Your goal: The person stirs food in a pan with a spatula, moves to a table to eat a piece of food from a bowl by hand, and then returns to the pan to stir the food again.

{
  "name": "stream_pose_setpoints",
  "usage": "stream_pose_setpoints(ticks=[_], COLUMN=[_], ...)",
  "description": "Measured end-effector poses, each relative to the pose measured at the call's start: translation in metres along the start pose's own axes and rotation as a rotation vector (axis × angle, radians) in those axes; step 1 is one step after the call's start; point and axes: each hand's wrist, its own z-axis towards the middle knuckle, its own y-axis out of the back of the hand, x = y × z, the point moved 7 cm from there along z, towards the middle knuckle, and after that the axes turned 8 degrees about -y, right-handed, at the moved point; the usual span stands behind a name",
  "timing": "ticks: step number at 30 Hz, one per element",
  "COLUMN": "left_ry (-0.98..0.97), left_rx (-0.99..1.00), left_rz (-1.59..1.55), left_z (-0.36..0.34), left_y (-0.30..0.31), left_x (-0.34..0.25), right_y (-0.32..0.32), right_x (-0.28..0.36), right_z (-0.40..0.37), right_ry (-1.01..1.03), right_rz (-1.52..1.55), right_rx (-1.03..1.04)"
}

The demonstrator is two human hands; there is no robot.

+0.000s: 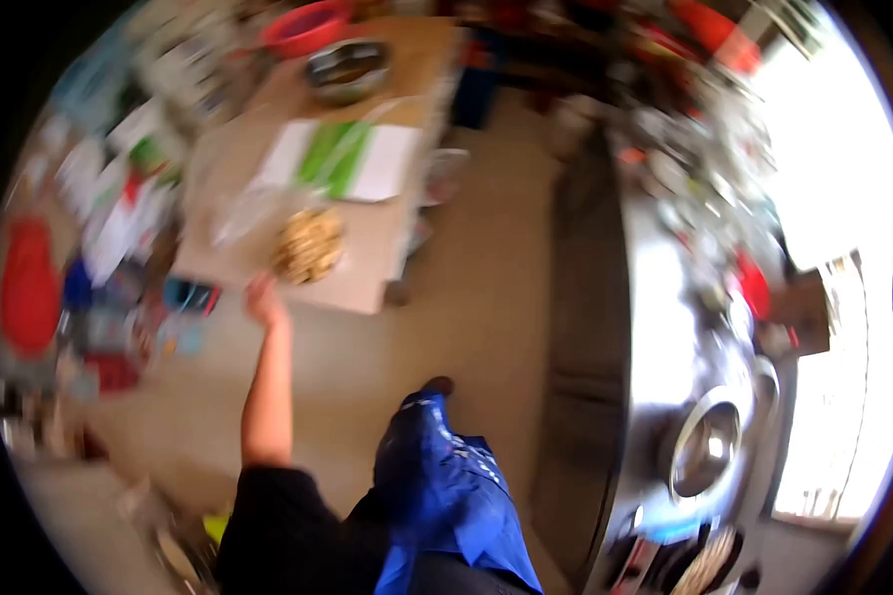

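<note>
My left hand (263, 299) reaches forward from a black sleeve (273, 516) to the near edge of the wooden table (357, 283). Motion blur smears its fingers, so I cannot tell whether they are open or closed. Just beyond it on the table is a round heap of pale yellow pieces (310, 246). A clear plastic bag (243, 213) lies to the left of the heap. Behind these is a white and green sheet or packet (337, 159). My right hand is out of view.
A metal bowl (347, 71) and a red basin (308, 28) stand at the table's far end. Along the right runs a steel counter (650, 397) with a steel basin (704, 451). Bags and a red container (30, 288) crowd the left. Brown floor (496, 297) lies between table and counter.
</note>
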Motion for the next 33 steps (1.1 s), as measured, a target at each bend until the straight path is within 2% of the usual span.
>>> stream_pose_setpoints(ticks=[1, 2, 3, 4, 5, 6, 7, 8, 11, 12, 14, 15, 17, 22, 25, 26, 27, 28, 29, 31, 32, 33], left_ry=[-0.061, 0.506, 0.564, 0.864, 0.552, 0.355, 0.251, 0.189, 0.141, 0.146, 0.197, 0.218, 0.284, 0.367, -0.383, -0.385, -0.177, 0.025, 0.028, 0.221, 0.217, 0.313], left_rx=[-0.042, 0.243, 0.426, 0.246, 0.35, 0.352, 0.416, 0.502, 0.894, 1.037, 1.291, 1.401, 1.554, 1.732, 1.757, 1.756, 1.66, 1.555, 1.553, 1.522, 1.525, 1.612], left_rz=[0.024, -0.127, -0.08, -0.339, -0.001, 0.083, 0.045, -0.003, -0.069, -0.064, -0.029, 0.005, 0.056, 0.09, 0.052, 0.052, -0.004, -0.053, -0.05, -0.034, -0.034, -0.028], left_z=[-0.029, -0.067, -0.105, -0.153, -0.176, -0.182, -0.196, -0.218, -0.296, -0.32, -0.364, -0.38, -0.405, -0.417, -0.434, -0.437, -0.433, -0.427, -0.427, -0.431, -0.431, -0.439], left_y=[0.003, -0.009, -0.005, -0.002, 0.019, 0.033, 0.021, 0.011, -0.028, -0.038, -0.054, -0.056, -0.068, -0.11, -0.106, -0.11, -0.123, -0.127, -0.128, -0.13, -0.137, -0.144], left_x=[0.014, 0.08, 0.068, 0.081, 0.075, 0.057, 0.034, 0.014, -0.03, -0.041, -0.056, -0.058, -0.057, -0.079, -0.141, -0.148, -0.15, -0.149, -0.151, -0.148, -0.143, -0.134], right_y=[0.014, 0.016, 0.021, 0.04, -0.088, -0.099, -0.076, -0.079, -0.09, -0.094, -0.125, -0.137, -0.156, -0.148, -0.124, -0.111, -0.095, -0.064, -0.058, -0.029, -0.025, -0.033], right_x=[0.007, -0.002, -0.011, -0.004, -0.054, -0.053, -0.041, -0.036, -0.01, -0.006, 0.014, 0.018, 0.031, 0.062, 0.079, 0.082, 0.085, 0.092, 0.091, 0.086, 0.084, 0.082], right_z=[0.004, -0.005, -0.018, -0.056, -0.031, -0.038, -0.054, -0.066, -0.093, -0.105, -0.11, -0.115, -0.116, -0.132, -0.137, -0.137, -0.134, -0.138, -0.132, -0.13, -0.126, -0.121], right_ry=[0.211, 0.283, 0.331, 0.385, 0.515, 0.599, 0.602, 0.545, 0.524, 0.53, 0.263, 0.249, 0.081, 0.091, 0.056, 0.018, -0.016, 0.047, 0.044, 0.031, 0.031, 0.031], right_rz=[-0.604, -0.68, -0.693, -0.695, -0.823, -1.052, -1.06, -1.118, -1.617, -1.593, -1.903, -1.894, -1.981, -2.055, -2.038, -1.968, -1.898, -1.97, -1.974, -1.448, -1.422, -1.416], right_rx=[-0.352, -0.46, -0.479, -0.39, -0.796, -1.179, -1.381, -1.52, -1.667, -1.7, -1.834, -1.848, -1.893, -1.913, -1.904, -1.864, -1.823, -1.74, -1.735, -1.676, -1.617, -1.624])
